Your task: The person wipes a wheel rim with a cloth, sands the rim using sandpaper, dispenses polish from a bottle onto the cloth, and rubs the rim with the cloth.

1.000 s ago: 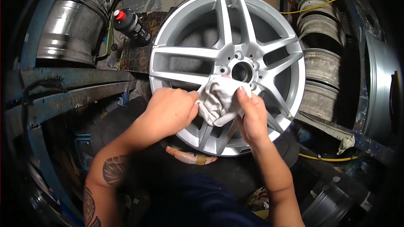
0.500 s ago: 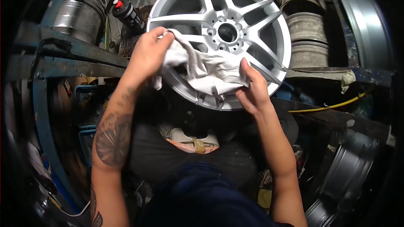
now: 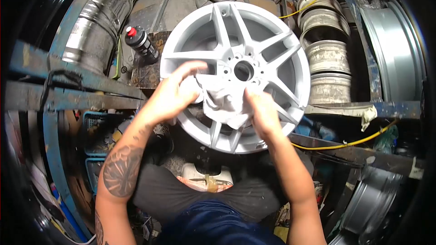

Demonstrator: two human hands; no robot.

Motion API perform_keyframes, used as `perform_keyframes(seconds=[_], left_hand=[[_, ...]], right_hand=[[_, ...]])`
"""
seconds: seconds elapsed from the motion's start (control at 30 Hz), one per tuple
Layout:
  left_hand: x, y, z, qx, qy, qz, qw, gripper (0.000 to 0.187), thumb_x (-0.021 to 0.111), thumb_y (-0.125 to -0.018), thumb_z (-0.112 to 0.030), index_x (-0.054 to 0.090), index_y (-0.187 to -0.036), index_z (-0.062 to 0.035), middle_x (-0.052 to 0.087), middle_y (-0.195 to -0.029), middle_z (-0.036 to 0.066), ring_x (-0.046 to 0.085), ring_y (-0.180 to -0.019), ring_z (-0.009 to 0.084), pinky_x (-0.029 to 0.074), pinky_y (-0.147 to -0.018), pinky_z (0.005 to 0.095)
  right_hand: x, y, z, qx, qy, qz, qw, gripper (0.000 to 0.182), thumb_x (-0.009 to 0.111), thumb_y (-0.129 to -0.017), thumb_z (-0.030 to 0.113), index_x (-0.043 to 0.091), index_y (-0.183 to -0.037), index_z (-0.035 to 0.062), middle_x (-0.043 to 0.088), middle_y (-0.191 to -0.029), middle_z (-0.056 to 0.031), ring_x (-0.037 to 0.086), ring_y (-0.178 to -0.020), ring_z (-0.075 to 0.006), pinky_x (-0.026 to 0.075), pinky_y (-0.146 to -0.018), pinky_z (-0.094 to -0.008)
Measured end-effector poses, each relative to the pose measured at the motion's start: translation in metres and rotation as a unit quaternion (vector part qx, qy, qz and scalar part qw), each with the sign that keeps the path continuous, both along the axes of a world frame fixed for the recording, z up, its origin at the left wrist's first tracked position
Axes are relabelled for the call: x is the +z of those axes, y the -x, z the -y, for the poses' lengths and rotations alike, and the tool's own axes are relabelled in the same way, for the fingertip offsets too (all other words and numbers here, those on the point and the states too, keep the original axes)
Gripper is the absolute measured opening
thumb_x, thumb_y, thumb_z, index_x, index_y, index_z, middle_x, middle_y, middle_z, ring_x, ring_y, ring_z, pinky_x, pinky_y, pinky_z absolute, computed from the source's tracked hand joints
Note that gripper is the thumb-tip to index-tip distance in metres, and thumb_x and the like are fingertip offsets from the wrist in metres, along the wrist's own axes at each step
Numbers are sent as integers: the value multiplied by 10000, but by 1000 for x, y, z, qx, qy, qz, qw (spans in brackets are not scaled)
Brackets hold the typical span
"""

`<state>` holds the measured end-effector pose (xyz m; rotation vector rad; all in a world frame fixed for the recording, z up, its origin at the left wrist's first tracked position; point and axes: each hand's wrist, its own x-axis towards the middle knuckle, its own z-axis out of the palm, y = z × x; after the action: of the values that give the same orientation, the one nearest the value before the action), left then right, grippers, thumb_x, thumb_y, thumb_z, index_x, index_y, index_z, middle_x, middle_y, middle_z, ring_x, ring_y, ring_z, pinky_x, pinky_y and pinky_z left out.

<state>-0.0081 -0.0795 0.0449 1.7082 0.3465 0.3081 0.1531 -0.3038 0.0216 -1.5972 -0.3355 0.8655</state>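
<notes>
A silver alloy wheel [image 3: 220, 143] with paired spokes and a round centre hole lies face up in front of me. Over its near spokes hangs a white cloth [image 3: 225, 102], bunched between my two hands. My left hand [image 3: 175, 91] pinches the cloth's left side near the thumb, while its blurred index finger reaches out over a spoke. At the cloth's right edge, my right hand [image 3: 262, 111] grips it with the thumb on top; motion blurs these fingers. The wheel's lower spokes are partly hidden by the cloth.
Left of the wheel, a dark bottle [image 3: 143, 45] with a red cap stands on a board. Worn wheel rims [image 3: 329, 56] lie in a row at right, beside a larger silver rim [image 3: 395, 50]. A yellow hose [image 3: 349, 144] crosses the blue metal frame [image 3: 97, 102]. Blue baskets [image 3: 95, 134] sit lower left.
The cloth has gone from stretched out to bunched as my hands came closer together. The wheel and surroundings sit lower in view, showing more floor behind.
</notes>
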Motion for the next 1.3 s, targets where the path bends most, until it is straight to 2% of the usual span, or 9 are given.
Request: perform_keyframes(seconds=[0.2,0.43,0.67,0.77,0.83,0.93,1.03,1.13,1.3], left_hand=[[-6,-3,1,7,-152,-79,985,208,661,-904,-51,767,-1082,-75,599,-928,155,669,-898,347,548,-824,423],[18,-1,26,67,-237,-20,969,354,626,-923,-2,712,-1266,-25,689,-1143,215,692,-1026,380,547,-903,411],[27,-13,38,75,-262,163,948,571,513,-724,155,763,-1195,-50,747,-1153,168,722,-1063,346,562,-959,395],[17,-13,32,62,-283,128,948,571,569,-728,152,766,-1206,-90,736,-1175,168,709,-1075,350,562,-946,399],[-8,-14,23,17,-346,64,936,575,610,-752,144,751,-1239,-126,719,-1164,156,694,-1061,355,562,-905,407],[-5,-17,15,4,-278,1,961,561,573,-763,147,748,-1223,-122,715,-1127,148,695,-1047,333,562,-892,395],[-5,-20,-6,41,-246,31,968,490,530,-799,128,738,-1201,-59,722,-1167,178,718,-1043,339,558,-925,355],[-12,-12,-10,49,-259,6,965,476,518,-808,126,734,-1199,-41,726,-1163,190,718,-1057,359,556,-948,370],[-25,-3,-16,26,-259,-14,965,404,540,-815,102,735,-1154,1,729,-1188,198,704,-1114,378,551,-990,411]], right_hand=[[44,39,-8,215,24,248,944,314,613,-1071,245,694,-1174,-40,748,-1083,-164,729,-938,-273,543,-847,-355],[3,125,17,356,147,664,641,420,619,-989,363,751,-954,-34,662,-1354,-193,573,-1313,-313,383,-1104,-554],[40,91,3,371,124,587,709,393,564,-1043,323,790,-938,19,723,-1292,-117,655,-1192,-271,393,-1107,-540],[71,45,-7,355,149,430,817,444,556,-1050,320,732,-831,-24,743,-893,-216,695,-801,-379,532,-767,-459],[65,3,-5,279,235,212,907,501,571,-1060,368,702,-793,-35,639,-632,-125,605,-597,-201,448,-578,-421],[44,-30,-16,-20,-18,-87,996,399,574,-1087,334,745,-1032,-22,745,-908,-31,646,-793,-72,496,-726,-254],[32,-42,-15,-75,-68,89,991,407,580,-1092,342,747,-992,-16,734,-884,-61,639,-738,-143,506,-692,-327],[30,-14,-9,154,-48,653,740,171,702,-943,184,728,-958,16,700,-910,-121,672,-848,-275,530,-704,-412],[2,98,6,444,179,640,601,301,622,-949,263,786,-912,13,671,-1340,-120,586,-1307,-298,299,-1191,-621]])
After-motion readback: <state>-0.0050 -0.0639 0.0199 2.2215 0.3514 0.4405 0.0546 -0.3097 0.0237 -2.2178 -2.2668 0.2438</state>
